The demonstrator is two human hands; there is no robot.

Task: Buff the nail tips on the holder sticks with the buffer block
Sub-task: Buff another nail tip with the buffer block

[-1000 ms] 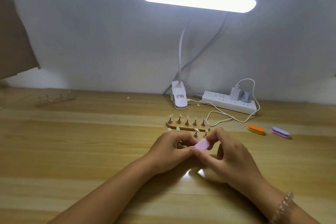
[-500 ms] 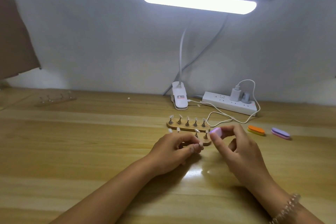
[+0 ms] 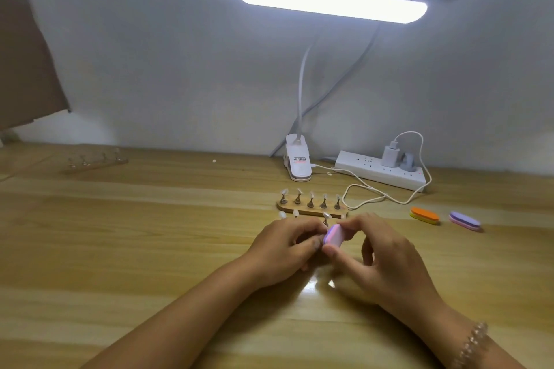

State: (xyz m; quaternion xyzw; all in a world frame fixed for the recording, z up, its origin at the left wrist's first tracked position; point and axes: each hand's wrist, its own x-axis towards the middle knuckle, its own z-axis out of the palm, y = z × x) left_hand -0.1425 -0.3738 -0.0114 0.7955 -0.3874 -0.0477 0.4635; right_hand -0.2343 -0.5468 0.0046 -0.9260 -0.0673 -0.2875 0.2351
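A wooden holder base (image 3: 311,209) lies mid-table with several short sticks, each topped by a clear nail tip (image 3: 311,195). Just in front of it, a second row of sticks with nail tips (image 3: 326,215) is partly hidden behind my hands. My right hand (image 3: 379,257) pinches a small pink and purple buffer block (image 3: 333,235) between thumb and fingers. My left hand (image 3: 284,252) is curled beside the block, its fingertips together at the block's left edge; what it holds is hidden.
An orange buffer (image 3: 424,214) and a purple buffer (image 3: 465,220) lie to the right. A clip lamp (image 3: 297,165), a power strip (image 3: 380,171) and a looping white cable (image 3: 365,193) sit behind the holder. Another holder (image 3: 96,160) lies far left.
My right hand brought the buffer block back down and left against my left hand's fingertips, after lifting it away toward the holder half a second ago.
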